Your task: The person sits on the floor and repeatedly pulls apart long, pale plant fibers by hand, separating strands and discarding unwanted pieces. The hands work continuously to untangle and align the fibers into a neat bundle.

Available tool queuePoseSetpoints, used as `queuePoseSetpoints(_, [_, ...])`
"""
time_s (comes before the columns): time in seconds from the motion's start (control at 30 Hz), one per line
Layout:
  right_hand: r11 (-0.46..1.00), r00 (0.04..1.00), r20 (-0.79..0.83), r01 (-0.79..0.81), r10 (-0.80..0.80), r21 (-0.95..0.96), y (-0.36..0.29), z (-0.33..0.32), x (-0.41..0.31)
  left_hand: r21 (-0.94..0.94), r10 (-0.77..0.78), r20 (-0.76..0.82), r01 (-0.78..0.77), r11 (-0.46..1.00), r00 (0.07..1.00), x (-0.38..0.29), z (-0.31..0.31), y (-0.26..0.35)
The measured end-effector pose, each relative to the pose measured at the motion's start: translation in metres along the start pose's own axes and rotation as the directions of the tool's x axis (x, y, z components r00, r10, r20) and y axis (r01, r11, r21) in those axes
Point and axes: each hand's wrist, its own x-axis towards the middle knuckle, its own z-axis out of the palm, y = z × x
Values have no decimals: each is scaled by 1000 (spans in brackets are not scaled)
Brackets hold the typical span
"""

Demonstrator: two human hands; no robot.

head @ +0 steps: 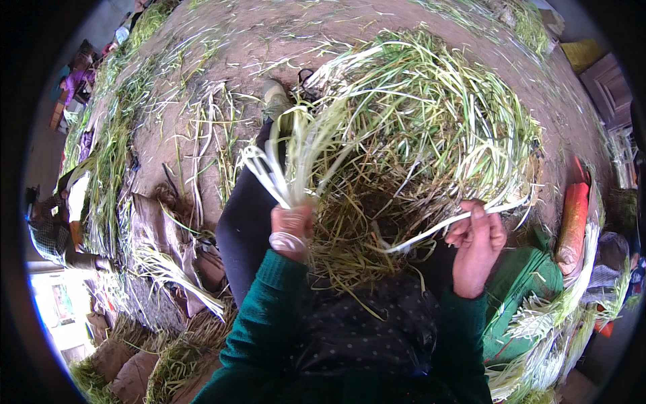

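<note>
My left hand (292,224), with a pale band at the wrist, is closed around the lower end of a bunch of long whitish-green stalks (277,171). The bunch fans upward and its tips are blurred. Between the thumb and fingers of my right hand (477,237) is a pale stalk (434,230), held apart from the bunch. A large heap of green and white leafy stalks (424,111) lies before me, beyond both hands. Drier, brownish leaves (348,242) cover my lap above a dark dotted apron (363,328).
A small bundle of pale stalks (176,278) rests at left on brown sacking (156,222). At right are a green sack (530,278), a red-orange roll (574,217) and more bundled stalks (545,323). Another person (55,227) sits at the far left. Loose leaves litter the floor.
</note>
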Motion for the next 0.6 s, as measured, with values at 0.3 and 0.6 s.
queuePoseSetpoints(0.3, [986, 940, 301, -132, 159, -106, 17, 34, 5, -256, 125, 235, -63, 965, 964, -53, 22, 45])
queuePoseSetpoints(0.6, [987, 931, 350, -51, 103, -154, 18, 59, 3, 97, -142, 455, 109, 989, 879, -54, 30, 2])
